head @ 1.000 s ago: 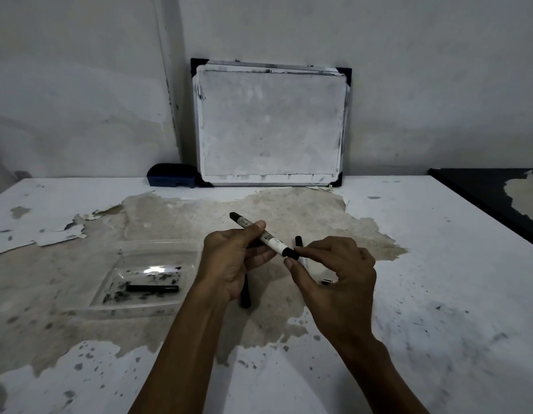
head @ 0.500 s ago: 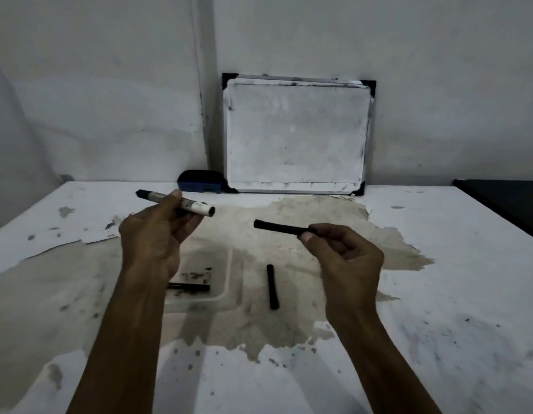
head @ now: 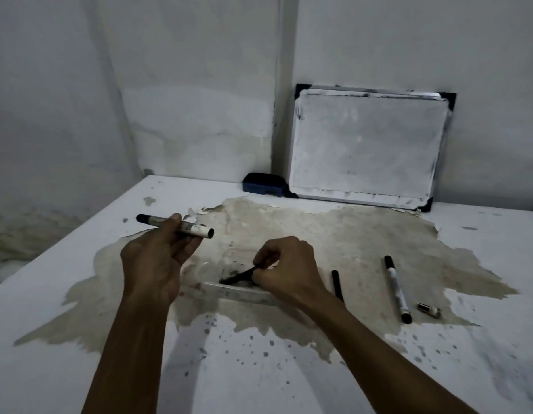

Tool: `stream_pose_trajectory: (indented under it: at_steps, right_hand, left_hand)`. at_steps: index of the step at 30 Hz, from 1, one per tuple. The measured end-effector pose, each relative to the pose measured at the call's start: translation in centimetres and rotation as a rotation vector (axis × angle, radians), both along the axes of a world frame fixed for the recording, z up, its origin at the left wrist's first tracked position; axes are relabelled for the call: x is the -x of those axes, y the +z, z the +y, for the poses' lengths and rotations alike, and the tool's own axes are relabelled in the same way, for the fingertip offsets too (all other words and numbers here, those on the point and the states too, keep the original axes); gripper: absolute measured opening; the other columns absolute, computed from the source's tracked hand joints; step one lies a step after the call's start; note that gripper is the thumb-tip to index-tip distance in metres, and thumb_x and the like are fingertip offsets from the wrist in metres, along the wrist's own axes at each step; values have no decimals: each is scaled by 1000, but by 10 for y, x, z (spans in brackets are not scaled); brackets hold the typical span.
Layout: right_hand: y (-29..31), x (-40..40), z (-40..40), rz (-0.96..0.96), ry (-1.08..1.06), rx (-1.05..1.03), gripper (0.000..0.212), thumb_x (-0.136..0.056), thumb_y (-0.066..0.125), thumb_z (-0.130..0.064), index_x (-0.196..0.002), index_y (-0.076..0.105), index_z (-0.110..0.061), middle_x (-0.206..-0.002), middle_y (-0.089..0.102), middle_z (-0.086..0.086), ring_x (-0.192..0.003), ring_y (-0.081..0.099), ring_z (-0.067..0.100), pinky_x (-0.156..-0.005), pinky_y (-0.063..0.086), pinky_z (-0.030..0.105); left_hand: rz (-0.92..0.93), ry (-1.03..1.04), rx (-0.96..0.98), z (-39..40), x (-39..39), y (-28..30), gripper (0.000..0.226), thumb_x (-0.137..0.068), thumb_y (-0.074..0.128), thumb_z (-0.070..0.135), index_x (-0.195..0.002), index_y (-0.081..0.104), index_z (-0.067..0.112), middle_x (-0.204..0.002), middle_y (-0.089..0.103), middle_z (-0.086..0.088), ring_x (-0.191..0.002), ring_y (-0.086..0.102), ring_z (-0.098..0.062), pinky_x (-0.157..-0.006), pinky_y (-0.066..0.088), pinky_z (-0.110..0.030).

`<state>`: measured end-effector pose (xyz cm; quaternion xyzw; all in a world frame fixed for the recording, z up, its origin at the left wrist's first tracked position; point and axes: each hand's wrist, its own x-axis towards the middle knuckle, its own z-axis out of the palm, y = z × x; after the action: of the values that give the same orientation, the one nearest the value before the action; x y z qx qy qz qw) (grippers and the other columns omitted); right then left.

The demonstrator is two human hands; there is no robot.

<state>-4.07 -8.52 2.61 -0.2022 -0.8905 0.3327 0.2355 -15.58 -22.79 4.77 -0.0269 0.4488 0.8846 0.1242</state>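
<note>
My left hand [head: 157, 258] holds a white marker barrel [head: 196, 230] above the table; its right end is open and its black end points left. My right hand [head: 286, 265] pinches a thin black ink stick [head: 238, 276] whose far end dips into a clear plastic tray [head: 244, 292] stained with black ink. The tray lies between my two hands, and my right hand and wrist hide part of it.
A second black stick [head: 337, 283], a whole marker [head: 396, 289] and a small marker end piece [head: 429, 309] lie on the table to the right. A small whiteboard [head: 366, 147] leans on the back wall beside a blue eraser [head: 263, 183]. The white table [head: 289, 369] has peeled, stained patches.
My right hand has carried the black stick left and down into the tray. My left hand still holds the barrel raised. The view has swung left.
</note>
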Motion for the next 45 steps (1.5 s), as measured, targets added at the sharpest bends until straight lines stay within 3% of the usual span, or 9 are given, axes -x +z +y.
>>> stream_pose_trajectory:
  at_steps: [8, 12, 16, 20, 23, 29, 34, 38, 45]
  right_hand:
    - [-3, 0, 6, -198, 12, -197, 14, -68, 68, -22, -80, 76, -21, -83, 73, -8, -85, 61, 9, -102, 21, 40]
    - [2, -12, 14, -61, 5, -140, 20, -75, 71, -27, -93, 75, -22, -99, 74, -7, -98, 63, 8, -98, 29, 29]
    - [5, -43, 33, 61, -207, -112, 16, -75, 72, -28, -88, 76, -19, -86, 75, -4, -79, 67, 8, -77, 57, 29]
    - [2, -75, 49, -188, -451, -129, 21, -78, 67, -32, -79, 72, -12, -76, 73, 3, -70, 67, 17, -55, 50, 27]
    - [-8, -84, 48, -397, -509, -103, 33, -77, 66, -47, -85, 66, -15, -90, 70, 4, -93, 63, 22, -61, 41, 28]
    - [-25, -85, 51, -390, -538, -89, 26, -76, 66, -43, -83, 65, -17, -90, 69, 2, -88, 66, 20, -63, 50, 28]
    - [-7, -105, 61, -72, -574, -3, 15, -74, 72, -37, -79, 71, -23, -81, 73, -2, -84, 69, 18, -68, 58, 34]
    - [28, -128, 61, 346, -521, -105, 14, -79, 75, -25, -91, 73, -19, -78, 73, -6, -74, 67, 5, -67, 48, 13]
    - [42, -146, 64, 586, -379, -323, 14, -78, 76, -16, -93, 74, -17, -82, 73, -5, -79, 66, 18, -68, 54, 43]
  left_hand:
    - [21, -82, 13, 17, -7, 1, 12, -89, 68, 5, -79, 67, -1, -62, 74, -8, -63, 75, -18, -59, 62, -27]
    - [6, -92, 17, 31, -17, 5, 12, -89, 68, 5, -78, 67, 1, -64, 74, -9, -61, 74, -18, -56, 61, -27]
    - [8, -115, 92, 46, -25, 6, 11, -88, 71, 11, -80, 68, 3, -81, 71, -15, -67, 72, -21, -59, 63, -28]
    - [38, -142, 234, 61, -36, 3, 12, -85, 75, 22, -80, 72, 11, -74, 72, -6, -54, 58, -13, -43, 42, -20]
    - [32, -213, 184, 74, -49, 4, 12, -85, 73, 16, -76, 71, 10, -73, 72, -8, -46, 44, -10, -37, 32, -19]
    - [-15, -373, 119, 102, -76, 6, 12, -87, 71, 15, -79, 69, 7, -72, 75, -13, -36, 42, -9, -34, 28, -17]
    - [-47, -469, 104, 121, -90, 5, 16, -89, 69, 20, -78, 69, 7, -79, 78, -14, -35, 42, -9, -32, 28, -17]
    - [-89, -550, 67, 134, -92, 2, 17, -90, 66, 24, -82, 68, 9, -92, 77, -14, -34, 41, -7, -30, 27, -16]
    - [-125, -631, 21, 149, -103, 1, 16, -93, 62, 25, -86, 65, 11, -96, 76, -12, -31, 38, -4, -29, 26, -14]
